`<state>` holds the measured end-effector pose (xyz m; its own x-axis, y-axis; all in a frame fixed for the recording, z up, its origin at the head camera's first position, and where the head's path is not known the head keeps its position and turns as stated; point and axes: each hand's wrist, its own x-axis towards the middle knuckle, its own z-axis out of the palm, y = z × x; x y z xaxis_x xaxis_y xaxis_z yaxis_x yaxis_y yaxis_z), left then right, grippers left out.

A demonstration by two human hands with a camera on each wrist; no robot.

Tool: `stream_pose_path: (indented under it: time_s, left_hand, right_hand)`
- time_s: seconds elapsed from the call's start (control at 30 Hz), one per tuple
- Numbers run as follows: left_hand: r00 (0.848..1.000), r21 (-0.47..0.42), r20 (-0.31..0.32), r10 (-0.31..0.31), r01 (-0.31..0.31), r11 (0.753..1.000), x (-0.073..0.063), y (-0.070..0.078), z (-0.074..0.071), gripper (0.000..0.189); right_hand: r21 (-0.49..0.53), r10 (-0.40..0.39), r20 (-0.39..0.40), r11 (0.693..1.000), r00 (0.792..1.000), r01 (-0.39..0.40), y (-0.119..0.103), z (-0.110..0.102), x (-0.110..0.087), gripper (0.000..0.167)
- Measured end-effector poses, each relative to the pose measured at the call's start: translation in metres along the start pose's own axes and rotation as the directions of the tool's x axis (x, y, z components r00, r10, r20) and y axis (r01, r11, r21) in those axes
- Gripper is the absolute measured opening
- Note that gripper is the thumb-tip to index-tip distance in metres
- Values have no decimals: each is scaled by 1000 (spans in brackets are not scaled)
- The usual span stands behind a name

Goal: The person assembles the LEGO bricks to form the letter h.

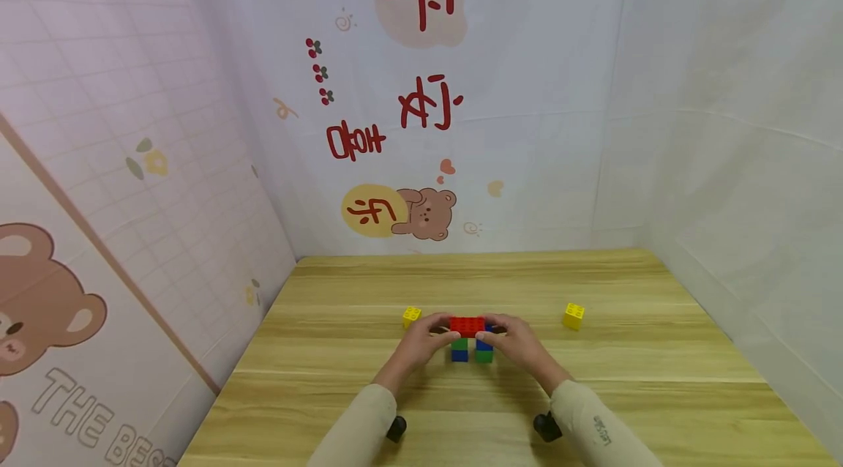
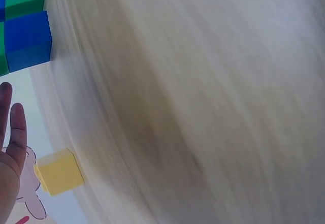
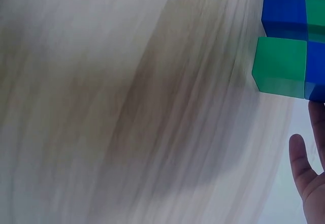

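Note:
A red toy brick (image 1: pixel 467 327) lies across the tops of two short stacks in the head view. The left stack has a green brick (image 1: pixel 459 343) over a blue brick (image 1: pixel 459 356); the right has a blue brick (image 1: pixel 484 345) over a green brick (image 1: pixel 484 356). My left hand (image 1: pixel 419 342) pinches the red brick's left end, thumb on the near side and fingers behind. At its right end my right hand (image 1: pixel 520 342) grips likewise. Both wrist views show the lower bricks, blue (image 2: pixel 28 41) and green (image 3: pixel 279 66), but not the red one.
One yellow brick (image 1: pixel 412 316) stands just beyond my left hand, another yellow brick (image 1: pixel 574 316) farther off to the right. Wooden tabletop (image 1: pixel 474 416) surrounds everything, with printed cloth walls (image 1: pixel 527 159) at the back and sides.

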<state>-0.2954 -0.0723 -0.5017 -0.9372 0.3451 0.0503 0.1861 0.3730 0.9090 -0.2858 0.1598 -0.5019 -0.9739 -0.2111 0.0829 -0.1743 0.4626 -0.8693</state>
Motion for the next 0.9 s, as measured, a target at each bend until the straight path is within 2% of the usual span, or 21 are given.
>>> stream_pose_path:
  time_s: [0.2, 0.4, 0.77, 0.9]
  left_hand:
    - [1000, 20, -6, 4, -4, 1000, 0, -5, -6, 35]
    - [1000, 52, -1, -3, 3, 999, 1, -4, -8, 33]
    - [999, 55, 6, -32, 31, 998, -1, 2, -11, 37]
    - [998, 70, 11, -64, 63, 996, -3, 1, -12, 42]
  right_hand:
    - [8, 16, -12, 1000, 1000, -16, -4, 6, 0, 41]
    - [10, 16, -15, 1000, 1000, -16, -7, 7, 0, 37]
    - [5, 56, -3, 998, 998, -56, -1, 2, -1, 49]
    - [21, 66, 1, 998, 998, -66, 0, 0, -2, 49]
